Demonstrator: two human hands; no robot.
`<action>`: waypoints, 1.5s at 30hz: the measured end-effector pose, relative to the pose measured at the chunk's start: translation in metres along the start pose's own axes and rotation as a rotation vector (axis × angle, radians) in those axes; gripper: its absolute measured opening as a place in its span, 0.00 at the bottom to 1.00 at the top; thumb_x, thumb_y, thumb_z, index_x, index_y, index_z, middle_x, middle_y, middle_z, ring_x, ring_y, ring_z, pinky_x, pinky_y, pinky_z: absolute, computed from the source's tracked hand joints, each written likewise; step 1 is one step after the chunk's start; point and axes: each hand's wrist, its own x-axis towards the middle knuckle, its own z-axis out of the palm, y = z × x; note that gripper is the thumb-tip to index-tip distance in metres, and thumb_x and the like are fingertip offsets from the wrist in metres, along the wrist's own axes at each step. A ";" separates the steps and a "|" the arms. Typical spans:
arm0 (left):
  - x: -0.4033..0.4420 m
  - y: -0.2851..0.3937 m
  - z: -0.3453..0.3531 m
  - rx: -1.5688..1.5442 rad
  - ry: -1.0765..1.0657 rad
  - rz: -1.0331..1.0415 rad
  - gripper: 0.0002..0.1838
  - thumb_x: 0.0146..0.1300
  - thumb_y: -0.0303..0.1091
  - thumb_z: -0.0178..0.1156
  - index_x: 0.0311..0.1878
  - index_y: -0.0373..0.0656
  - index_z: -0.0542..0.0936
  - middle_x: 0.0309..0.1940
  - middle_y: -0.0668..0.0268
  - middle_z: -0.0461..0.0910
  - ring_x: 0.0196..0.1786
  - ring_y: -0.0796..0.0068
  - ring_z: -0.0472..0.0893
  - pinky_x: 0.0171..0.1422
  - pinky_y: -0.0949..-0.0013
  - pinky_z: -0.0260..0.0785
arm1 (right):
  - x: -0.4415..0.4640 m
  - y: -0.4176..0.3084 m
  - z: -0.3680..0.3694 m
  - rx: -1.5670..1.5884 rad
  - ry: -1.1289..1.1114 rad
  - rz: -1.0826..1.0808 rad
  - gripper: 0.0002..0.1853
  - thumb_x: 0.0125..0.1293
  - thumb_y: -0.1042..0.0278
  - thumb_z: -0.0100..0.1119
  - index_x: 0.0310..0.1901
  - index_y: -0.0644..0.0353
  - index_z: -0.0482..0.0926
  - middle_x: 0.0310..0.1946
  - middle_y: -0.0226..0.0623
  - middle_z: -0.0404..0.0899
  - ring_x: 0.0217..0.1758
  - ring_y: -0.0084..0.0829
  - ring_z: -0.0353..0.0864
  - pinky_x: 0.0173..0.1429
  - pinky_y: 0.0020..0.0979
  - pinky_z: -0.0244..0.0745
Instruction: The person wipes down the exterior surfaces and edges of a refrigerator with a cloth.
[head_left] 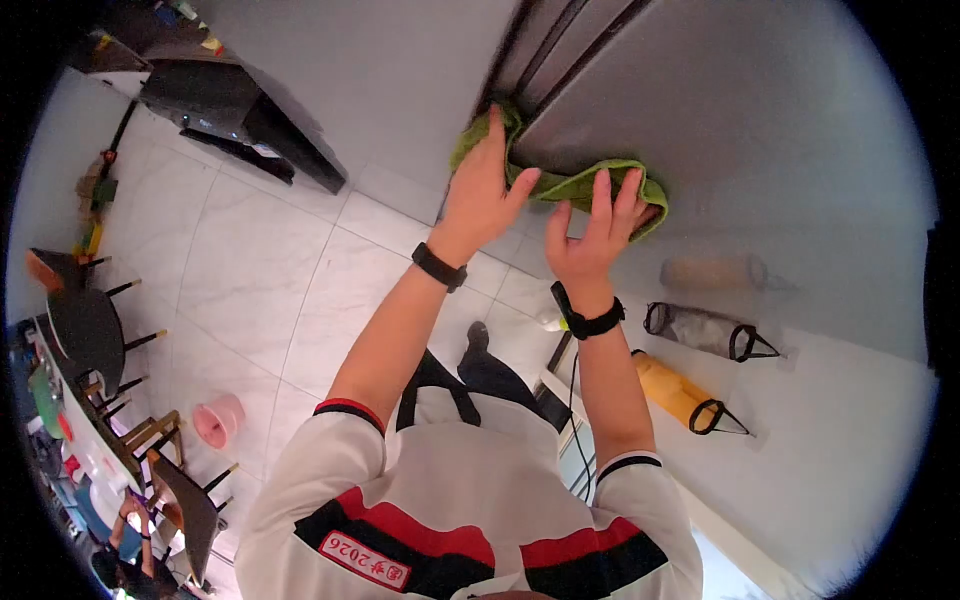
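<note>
A green cloth (610, 182) lies against a large grey panel (700, 110) with dark vertical grooves, perhaps a refrigerator front. My left hand (480, 200) presses one end of it to the grooved edge, index finger stretched along the cloth. My right hand (592, 235) holds the other end, fingers extended over the folds. Between the two hands the cloth sags in a loose fold. Parts of the fingertips are hidden in it. Both wrists wear black bands.
A black appliance (240, 115) juts out at upper left. A pink bucket (218, 420) stands on the tiled floor (270, 270). Chairs (85, 325) line a cluttered table (100, 455), where another person (140, 545) is. Mesh bags (700, 330) hang on the right wall.
</note>
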 end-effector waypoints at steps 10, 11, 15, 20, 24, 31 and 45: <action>0.070 0.078 -0.043 0.040 0.143 0.301 0.49 0.63 0.52 0.59 0.74 0.29 0.47 0.39 0.48 0.75 0.41 0.48 0.75 0.47 0.57 0.69 | 0.036 -0.010 -0.014 0.054 0.069 0.008 0.33 0.55 0.73 0.59 0.65 0.63 0.66 0.71 0.60 0.55 0.73 0.61 0.54 0.74 0.59 0.38; 0.079 0.086 -0.047 0.036 0.166 0.328 0.49 0.62 0.53 0.59 0.74 0.29 0.47 0.39 0.48 0.75 0.41 0.48 0.75 0.47 0.57 0.69 | 0.047 -0.012 -0.018 0.051 0.088 0.004 0.33 0.55 0.73 0.59 0.65 0.63 0.67 0.71 0.59 0.56 0.71 0.62 0.56 0.74 0.59 0.39; 0.093 0.104 -0.052 0.030 0.179 0.322 0.50 0.62 0.54 0.59 0.74 0.29 0.47 0.40 0.47 0.75 0.42 0.48 0.76 0.47 0.56 0.70 | 0.070 -0.017 -0.026 0.055 0.118 0.002 0.33 0.54 0.72 0.59 0.65 0.61 0.67 0.71 0.59 0.56 0.70 0.63 0.57 0.73 0.59 0.42; 0.093 0.099 -0.055 0.027 0.093 0.248 0.49 0.67 0.57 0.52 0.74 0.27 0.42 0.54 0.39 0.73 0.54 0.39 0.74 0.58 0.53 0.68 | 0.072 -0.015 -0.016 0.013 0.126 0.002 0.33 0.55 0.70 0.59 0.66 0.60 0.67 0.72 0.58 0.54 0.70 0.65 0.57 0.72 0.59 0.43; 0.081 0.088 -0.050 0.031 0.066 0.168 0.48 0.67 0.55 0.52 0.74 0.29 0.42 0.53 0.39 0.73 0.53 0.39 0.74 0.57 0.52 0.68 | 0.072 -0.016 -0.014 -0.043 0.124 -0.025 0.33 0.56 0.70 0.59 0.66 0.60 0.66 0.72 0.57 0.54 0.71 0.65 0.55 0.72 0.58 0.43; 0.047 0.066 -0.037 0.036 0.000 0.050 0.48 0.67 0.53 0.53 0.74 0.30 0.42 0.52 0.40 0.73 0.53 0.40 0.75 0.57 0.52 0.68 | 0.075 -0.022 -0.016 0.017 0.135 0.001 0.33 0.57 0.69 0.58 0.67 0.62 0.65 0.72 0.56 0.53 0.75 0.62 0.50 0.74 0.58 0.37; 0.097 0.115 -0.070 -0.015 0.095 0.245 0.47 0.67 0.55 0.53 0.74 0.29 0.47 0.52 0.42 0.74 0.53 0.41 0.74 0.57 0.53 0.67 | 0.096 -0.031 -0.026 0.065 0.159 0.037 0.33 0.56 0.71 0.58 0.67 0.61 0.65 0.72 0.56 0.54 0.74 0.60 0.52 0.75 0.57 0.34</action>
